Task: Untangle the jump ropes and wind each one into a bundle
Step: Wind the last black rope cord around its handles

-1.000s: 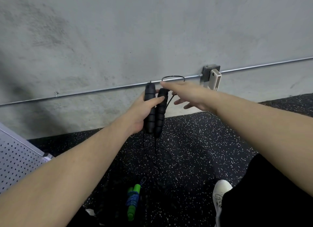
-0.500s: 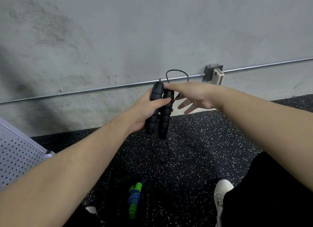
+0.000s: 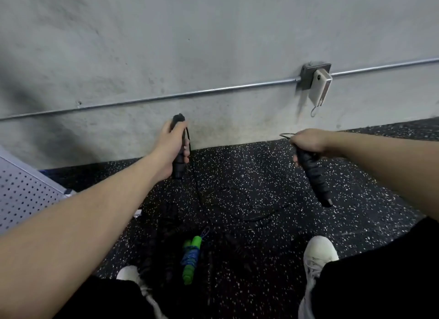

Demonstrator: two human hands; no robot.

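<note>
The black jump rope's cord (image 3: 237,199) lies in loose loops on the speckled floor (image 3: 356,176) between my feet, its two ends rising to a handle in each of my hands. My left hand (image 3: 169,150) grips one black handle (image 3: 178,166) upright near the wall (image 3: 213,45); my right hand (image 3: 307,144) grips the other handle (image 3: 313,178), tilted down and outward, the cord arching from its top. The hands are well apart. To do this step well, I judge that I should lift both handles until the cord hangs free, check that no loop crosses another, then bring the handles together before winding. A green-handled rope (image 3: 191,257), already bundled, lies on the floor between my white shoes (image 3: 319,252), beside a dark mass I cannot make out; the black cord must not snag either.
</note>
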